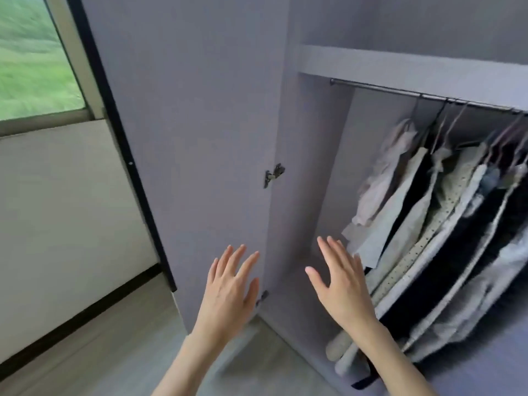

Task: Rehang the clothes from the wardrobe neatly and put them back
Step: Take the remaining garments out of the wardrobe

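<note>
I stand before the open pale grey wardrobe (314,155), its tall flat grey door (185,124) swung out to my left; my left hand (228,292) is raised with fingers straight and spread, holding nothing, in front of the door's lower part; my right hand (343,284) is likewise flat and empty, fingers spread, just beside the hem of the nearest garment. The clothes (423,212), a crowded row of pale grey, spotted cream and black garments, hang on hangers from the thin metal rail (400,91) under the shelf, bunched toward the right; I judge the task is at its very start, with nothing taken down yet. The next move, I think, calls for reaching up to the rail and lifting the leftmost hanger, the one with the pinkish crumpled top (383,172), off its hook; the packed garments may snag one another. Some pale rolled items (345,355) lie on the wardrobe floor; a window (31,58) shows green at far left.
</note>
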`<state>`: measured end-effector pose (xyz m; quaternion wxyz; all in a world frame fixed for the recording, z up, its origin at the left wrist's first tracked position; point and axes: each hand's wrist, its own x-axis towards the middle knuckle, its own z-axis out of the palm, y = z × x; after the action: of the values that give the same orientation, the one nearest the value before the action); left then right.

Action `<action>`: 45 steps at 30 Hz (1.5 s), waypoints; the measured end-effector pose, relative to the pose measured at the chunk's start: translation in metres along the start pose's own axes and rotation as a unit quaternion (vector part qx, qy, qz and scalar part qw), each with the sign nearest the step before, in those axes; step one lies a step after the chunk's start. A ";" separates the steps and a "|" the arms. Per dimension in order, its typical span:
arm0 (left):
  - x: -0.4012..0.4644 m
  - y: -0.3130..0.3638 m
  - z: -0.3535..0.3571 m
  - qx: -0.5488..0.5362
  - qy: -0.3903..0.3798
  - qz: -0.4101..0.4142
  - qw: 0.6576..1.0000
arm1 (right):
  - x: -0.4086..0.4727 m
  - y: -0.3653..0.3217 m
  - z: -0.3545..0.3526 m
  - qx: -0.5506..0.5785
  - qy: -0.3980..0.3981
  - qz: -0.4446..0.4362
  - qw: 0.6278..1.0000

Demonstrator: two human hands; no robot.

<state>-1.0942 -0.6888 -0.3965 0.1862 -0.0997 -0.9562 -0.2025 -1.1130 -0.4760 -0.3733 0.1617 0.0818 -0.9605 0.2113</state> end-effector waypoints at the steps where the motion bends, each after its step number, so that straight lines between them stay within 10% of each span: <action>1: 0.020 0.001 0.005 -0.010 0.000 0.020 1.000 | 0.011 0.010 -0.004 -0.006 0.011 0.022 1.000; 20: 0.288 0.113 0.117 -0.127 -0.092 0.266 0.951 | 0.171 0.162 -0.092 -0.136 0.141 0.138 0.971; 29: 0.361 0.197 0.165 -0.305 -0.164 0.123 0.930 | 0.241 0.245 -0.102 -0.131 0.059 0.101 0.984; 45: 0.400 0.240 0.210 -0.296 0.020 0.046 0.954 | 0.231 0.285 -0.094 0.010 0.044 0.052 0.998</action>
<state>-1.4609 -0.3383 -0.3320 0.1770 -0.1904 -0.8437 -0.4697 -1.3676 -0.2005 -0.3211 0.1919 0.0242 -0.9533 0.2322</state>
